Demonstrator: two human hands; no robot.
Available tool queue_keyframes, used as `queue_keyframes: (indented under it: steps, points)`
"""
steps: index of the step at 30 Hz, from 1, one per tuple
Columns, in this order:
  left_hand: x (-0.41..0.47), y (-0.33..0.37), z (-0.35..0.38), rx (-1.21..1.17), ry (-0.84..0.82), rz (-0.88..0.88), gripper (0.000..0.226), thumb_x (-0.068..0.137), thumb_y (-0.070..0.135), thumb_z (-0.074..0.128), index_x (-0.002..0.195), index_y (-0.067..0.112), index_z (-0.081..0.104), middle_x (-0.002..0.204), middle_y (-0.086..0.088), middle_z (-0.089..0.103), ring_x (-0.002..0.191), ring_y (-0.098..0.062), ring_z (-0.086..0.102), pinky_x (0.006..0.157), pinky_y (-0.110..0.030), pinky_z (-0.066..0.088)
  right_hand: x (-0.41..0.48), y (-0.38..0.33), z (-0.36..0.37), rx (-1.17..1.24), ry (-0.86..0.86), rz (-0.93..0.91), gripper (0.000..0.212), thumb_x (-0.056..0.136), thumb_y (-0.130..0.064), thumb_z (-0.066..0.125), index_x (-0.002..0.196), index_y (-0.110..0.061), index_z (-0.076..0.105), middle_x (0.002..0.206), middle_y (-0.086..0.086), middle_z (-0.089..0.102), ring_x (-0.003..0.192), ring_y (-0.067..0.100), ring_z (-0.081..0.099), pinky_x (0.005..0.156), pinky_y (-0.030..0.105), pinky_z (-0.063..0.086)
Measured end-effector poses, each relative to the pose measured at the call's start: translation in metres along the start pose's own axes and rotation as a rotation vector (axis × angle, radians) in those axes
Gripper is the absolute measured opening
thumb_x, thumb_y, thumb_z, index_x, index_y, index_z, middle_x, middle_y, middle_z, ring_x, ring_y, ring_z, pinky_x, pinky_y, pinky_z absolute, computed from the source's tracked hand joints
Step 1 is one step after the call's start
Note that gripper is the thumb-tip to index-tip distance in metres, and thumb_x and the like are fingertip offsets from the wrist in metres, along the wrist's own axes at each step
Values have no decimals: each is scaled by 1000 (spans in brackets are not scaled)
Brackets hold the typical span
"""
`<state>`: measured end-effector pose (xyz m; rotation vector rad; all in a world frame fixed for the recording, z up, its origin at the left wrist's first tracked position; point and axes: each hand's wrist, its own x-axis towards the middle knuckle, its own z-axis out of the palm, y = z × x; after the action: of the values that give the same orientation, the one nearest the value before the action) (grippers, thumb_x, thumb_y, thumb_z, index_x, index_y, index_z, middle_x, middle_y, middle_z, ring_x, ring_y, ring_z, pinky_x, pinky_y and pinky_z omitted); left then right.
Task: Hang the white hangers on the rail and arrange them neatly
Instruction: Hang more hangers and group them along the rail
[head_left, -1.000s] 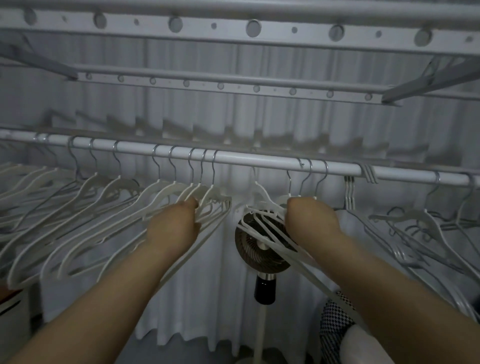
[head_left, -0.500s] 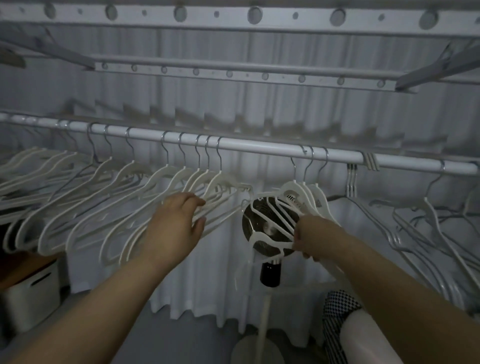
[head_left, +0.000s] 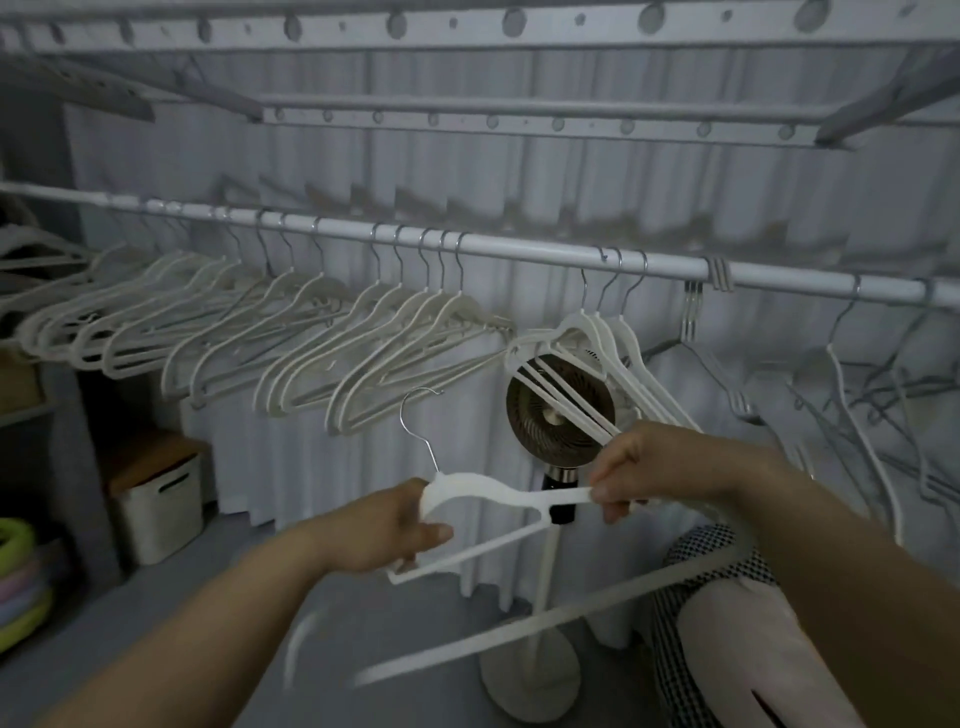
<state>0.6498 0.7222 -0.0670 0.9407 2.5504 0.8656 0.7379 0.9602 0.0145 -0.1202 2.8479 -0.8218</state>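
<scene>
Left hand (head_left: 387, 530) fingers clenched round neck of white plastic hanger with steel hook (head_left: 522, 499); right hand (head_left: 639, 470) pinches its 3 o'clock tip. Hanger is off the white tubular rail (head_left: 519, 250), rail at its 12 o'clock.

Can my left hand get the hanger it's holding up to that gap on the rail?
Probably yes: the left hand grips the hanger, and the bare rail stretch above looks unobstructed.

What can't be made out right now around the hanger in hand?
Head view only.
- loose hanger: its left half is hidden by the left hand.
- long white bar below the right hand: motion-blurred; what holds it is unclear.
- rail: both ends cut off by frame edges.
- far-right hangers: dim, tangled, uncountable.
</scene>
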Motion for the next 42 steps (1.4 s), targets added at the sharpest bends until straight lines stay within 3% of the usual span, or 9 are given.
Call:
queue_keyframes:
  steps: [4, 9, 13, 16, 20, 27, 31, 35, 42]
  points:
    - [-21, 5, -16, -125, 29, 8, 14, 94, 16, 46, 85, 7, 49, 45, 5, 57, 35, -1, 48, 43, -8, 35, 0, -6, 3, 131, 6, -38, 14, 87, -6, 56, 85, -10, 70, 58, -12, 68, 53, -4, 55, 53, 11, 42]
    - [-39, 12, -24, -185, 98, -69, 19, 94, 17, 47, 78, 10, 54, 41, 2, 52, 33, -10, 49, 41, -22, 42, 22, -13, 8, 129, 422, -48, 22, 88, -8, 57, 106, -2, 66, 100, 11, 69, 88, 22, 64, 74, 16, 47]
    - [-36, 17, -27, -14, 198, -169, 20, 95, 20, 41, 83, 9, 51, 50, -1, 53, 31, -8, 48, 34, -19, 39, 39, -4, 12, -466, 741, 9, 26, 87, -16, 55, 110, -12, 66, 120, 7, 62, 115, 27, 48, 95, 31, 35]
    - [-24, 20, -29, -15, 296, -177, 19, 97, 21, 36, 95, 8, 50, 59, -2, 55, 31, -6, 49, 34, -19, 39, 44, 2, 9, -485, 900, 99, 43, 83, -12, 55, 126, -10, 53, 139, 11, 43, 128, 32, 34, 103, 39, 27]
    - [5, 30, -33, -38, 354, -146, 19, 98, 18, 34, 99, 8, 50, 64, -3, 56, 32, -4, 49, 35, -17, 41, 50, 14, 0, -456, 829, 226, 50, 89, -16, 47, 137, -11, 35, 140, 11, 40, 128, 30, 34, 103, 36, 29]
    - [68, 53, -46, -110, 431, -122, 15, 97, 9, 31, 101, 10, 46, 79, -13, 58, 40, -12, 52, 29, -15, 36, 51, 24, -17, -436, 778, 299, 39, 89, -30, 49, 123, -12, 51, 124, 10, 56, 118, 29, 43, 96, 36, 35]
    - [100, 64, -60, -106, 502, -99, 10, 94, 2, 37, 91, 2, 46, 92, -28, 61, 63, -35, 62, 50, -35, 46, 54, 29, -22, -475, 802, 320, 37, 89, -30, 48, 122, -14, 50, 121, 7, 58, 114, 26, 47, 93, 33, 36]
    - [132, 68, -77, -10, 512, -124, 20, 88, -4, 47, 108, -6, 50, 102, -29, 64, 88, -38, 66, 75, -48, 55, 62, 31, -23, -521, 798, 336, 33, 91, -24, 45, 123, -15, 49, 122, 6, 54, 114, 23, 46, 92, 30, 37]
    - [163, 74, -92, -57, 458, -70, 26, 89, -5, 31, 111, -5, 47, 101, -29, 64, 71, -35, 64, 47, -29, 42, 68, 27, -26, -579, 811, 315, 45, 90, -30, 47, 133, -19, 40, 127, 3, 48, 117, 20, 41, 95, 27, 36]
